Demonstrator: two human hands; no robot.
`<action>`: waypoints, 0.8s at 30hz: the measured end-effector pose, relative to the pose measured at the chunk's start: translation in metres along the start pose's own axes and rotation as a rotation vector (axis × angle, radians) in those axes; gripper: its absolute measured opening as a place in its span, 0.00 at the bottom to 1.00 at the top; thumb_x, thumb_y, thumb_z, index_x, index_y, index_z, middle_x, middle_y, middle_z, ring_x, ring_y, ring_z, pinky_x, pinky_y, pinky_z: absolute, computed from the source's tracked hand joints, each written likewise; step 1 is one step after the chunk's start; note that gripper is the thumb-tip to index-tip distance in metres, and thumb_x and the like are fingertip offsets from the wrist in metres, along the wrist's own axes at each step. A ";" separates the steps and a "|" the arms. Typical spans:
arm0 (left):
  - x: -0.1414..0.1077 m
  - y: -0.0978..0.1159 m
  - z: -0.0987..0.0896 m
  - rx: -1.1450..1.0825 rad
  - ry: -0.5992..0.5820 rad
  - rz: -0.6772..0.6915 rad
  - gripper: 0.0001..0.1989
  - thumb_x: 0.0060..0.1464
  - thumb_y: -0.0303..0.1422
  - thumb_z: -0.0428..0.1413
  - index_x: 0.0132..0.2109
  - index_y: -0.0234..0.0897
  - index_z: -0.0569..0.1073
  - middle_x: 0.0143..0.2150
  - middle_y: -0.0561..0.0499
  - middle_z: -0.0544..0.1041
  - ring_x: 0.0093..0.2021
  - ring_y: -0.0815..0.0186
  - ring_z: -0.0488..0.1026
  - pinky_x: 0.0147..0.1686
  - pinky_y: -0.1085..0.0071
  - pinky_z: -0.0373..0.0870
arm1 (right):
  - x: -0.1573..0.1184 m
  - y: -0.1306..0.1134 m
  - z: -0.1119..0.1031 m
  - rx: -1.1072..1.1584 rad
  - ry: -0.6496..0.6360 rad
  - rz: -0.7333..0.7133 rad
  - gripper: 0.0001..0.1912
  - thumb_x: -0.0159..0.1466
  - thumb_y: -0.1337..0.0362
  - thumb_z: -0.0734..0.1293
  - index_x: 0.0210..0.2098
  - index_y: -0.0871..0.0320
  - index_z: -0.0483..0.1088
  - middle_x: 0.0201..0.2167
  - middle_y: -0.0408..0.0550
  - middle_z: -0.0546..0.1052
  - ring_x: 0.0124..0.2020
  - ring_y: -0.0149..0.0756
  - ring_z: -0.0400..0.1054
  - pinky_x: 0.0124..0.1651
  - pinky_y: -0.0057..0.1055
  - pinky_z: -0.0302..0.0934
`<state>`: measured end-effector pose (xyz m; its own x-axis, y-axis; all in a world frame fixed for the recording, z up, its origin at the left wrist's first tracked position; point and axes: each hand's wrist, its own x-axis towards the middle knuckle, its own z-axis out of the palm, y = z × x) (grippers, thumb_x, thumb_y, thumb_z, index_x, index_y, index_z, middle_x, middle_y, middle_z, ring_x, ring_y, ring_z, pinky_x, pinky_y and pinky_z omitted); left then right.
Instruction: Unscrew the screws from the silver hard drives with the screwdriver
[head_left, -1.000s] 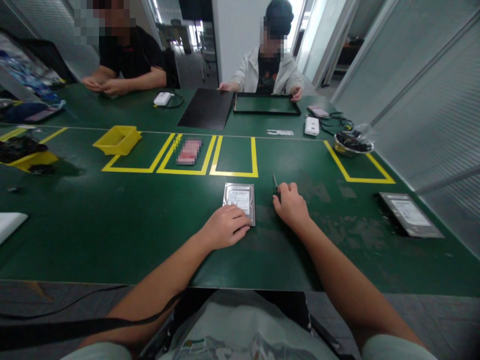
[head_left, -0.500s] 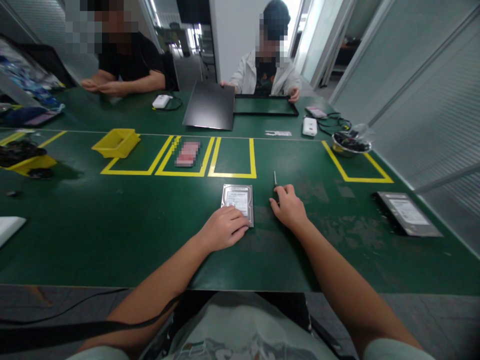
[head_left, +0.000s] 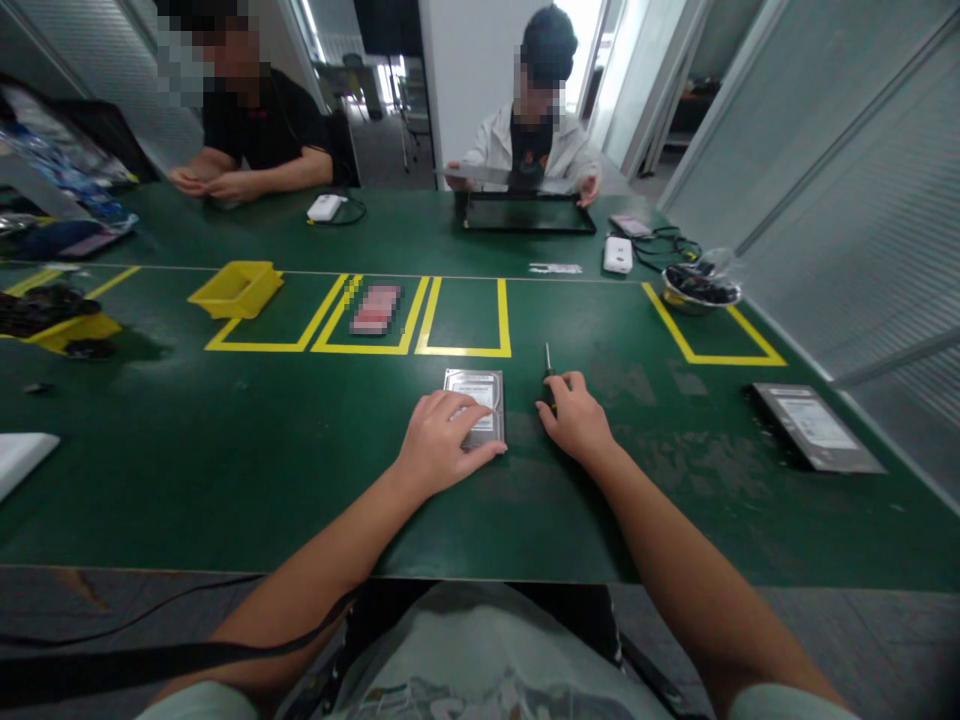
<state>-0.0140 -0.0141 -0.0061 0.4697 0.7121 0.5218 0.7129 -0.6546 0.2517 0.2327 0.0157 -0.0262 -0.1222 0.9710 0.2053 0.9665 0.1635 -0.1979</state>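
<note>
Hard drive (head_left: 481, 386): located on the green surface (head_left: 225, 490), directly in front of the person, label side up, partly covered by the left hand (head_left: 433, 442). Long axis: runs roughly away from the person. Left hand: reaches over the drive from its left and near side, fingers and thumb spread apart, index finger across the label, thumb at the near right corner. Pressure on the drive cannot be told.

Right hand (head_left: 579, 414): just right of the drive and apart from it, closed around a screwdriver (head_left: 547, 357). The shaft points away from the person, nearly parallel to the drive's long axis. Governing relation: the drive lies left of the right hand and its tool; the left hand is the nearer, being on it.

A second drive (head_left: 821, 428) lies well apart to the right. Beyond are yellow tape outlines (head_left: 463, 351), a pink flat item (head_left: 377, 310) within one, a yellow bin (head_left: 237, 290) and a metal bowl (head_left: 697, 307). At the far side, a co-worker (head_left: 489, 135) holds a panel above a black frame (head_left: 529, 231).
</note>
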 end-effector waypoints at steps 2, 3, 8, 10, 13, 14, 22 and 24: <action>0.007 0.003 -0.002 0.058 0.006 -0.108 0.30 0.54 0.53 0.58 0.56 0.37 0.72 0.54 0.39 0.71 0.53 0.49 0.67 0.53 0.51 0.65 | -0.001 0.000 0.000 0.009 0.004 -0.004 0.19 0.67 0.58 0.61 0.55 0.59 0.63 0.53 0.58 0.65 0.38 0.39 0.69 0.39 0.34 0.65; 0.010 0.004 -0.003 0.085 -0.012 -0.151 0.34 0.53 0.54 0.58 0.60 0.37 0.69 0.58 0.37 0.68 0.57 0.46 0.64 0.55 0.48 0.64 | -0.001 -0.001 0.000 0.015 0.006 -0.007 0.20 0.67 0.59 0.61 0.56 0.59 0.63 0.53 0.58 0.65 0.39 0.39 0.69 0.40 0.35 0.65; 0.029 0.007 0.007 0.125 -0.204 -0.297 0.49 0.48 0.59 0.59 0.70 0.44 0.53 0.71 0.33 0.48 0.66 0.28 0.48 0.53 0.37 0.64 | -0.003 0.000 -0.001 0.042 0.019 -0.030 0.23 0.66 0.59 0.61 0.58 0.60 0.61 0.53 0.60 0.64 0.42 0.42 0.69 0.44 0.37 0.66; 0.036 0.008 0.014 0.118 -0.248 -0.335 0.50 0.48 0.60 0.58 0.71 0.46 0.50 0.73 0.33 0.43 0.66 0.24 0.45 0.48 0.37 0.67 | -0.004 0.001 0.000 0.051 0.026 -0.039 0.23 0.66 0.59 0.61 0.58 0.60 0.61 0.53 0.60 0.64 0.43 0.43 0.69 0.46 0.38 0.66; 0.044 0.009 0.025 0.129 -0.257 -0.359 0.51 0.47 0.59 0.59 0.71 0.45 0.49 0.73 0.34 0.39 0.66 0.21 0.43 0.47 0.37 0.69 | -0.005 0.002 0.001 0.064 0.038 -0.053 0.23 0.66 0.60 0.61 0.59 0.60 0.61 0.54 0.61 0.63 0.46 0.44 0.68 0.48 0.39 0.65; 0.045 0.010 0.028 0.135 -0.263 -0.362 0.52 0.47 0.59 0.60 0.71 0.45 0.49 0.74 0.35 0.38 0.66 0.21 0.43 0.47 0.37 0.69 | -0.004 0.003 0.001 0.067 0.042 -0.057 0.23 0.66 0.60 0.61 0.59 0.61 0.62 0.54 0.61 0.63 0.47 0.45 0.68 0.49 0.39 0.65; 0.053 0.019 0.029 0.206 -0.364 -0.409 0.48 0.50 0.48 0.60 0.72 0.44 0.46 0.74 0.34 0.37 0.67 0.22 0.44 0.45 0.31 0.67 | -0.004 0.002 -0.002 0.068 0.052 -0.049 0.23 0.66 0.60 0.61 0.58 0.62 0.63 0.54 0.62 0.65 0.47 0.47 0.68 0.49 0.42 0.65; 0.051 0.017 0.026 0.207 -0.381 -0.418 0.48 0.50 0.46 0.60 0.72 0.45 0.46 0.74 0.34 0.38 0.66 0.23 0.45 0.45 0.30 0.66 | -0.003 0.002 -0.001 0.066 0.050 -0.039 0.23 0.66 0.59 0.61 0.58 0.62 0.63 0.54 0.63 0.65 0.48 0.47 0.68 0.48 0.42 0.65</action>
<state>0.0356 0.0180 0.0035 0.2540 0.9644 0.0741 0.9460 -0.2636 0.1887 0.2357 0.0126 -0.0259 -0.1466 0.9539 0.2618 0.9440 0.2140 -0.2511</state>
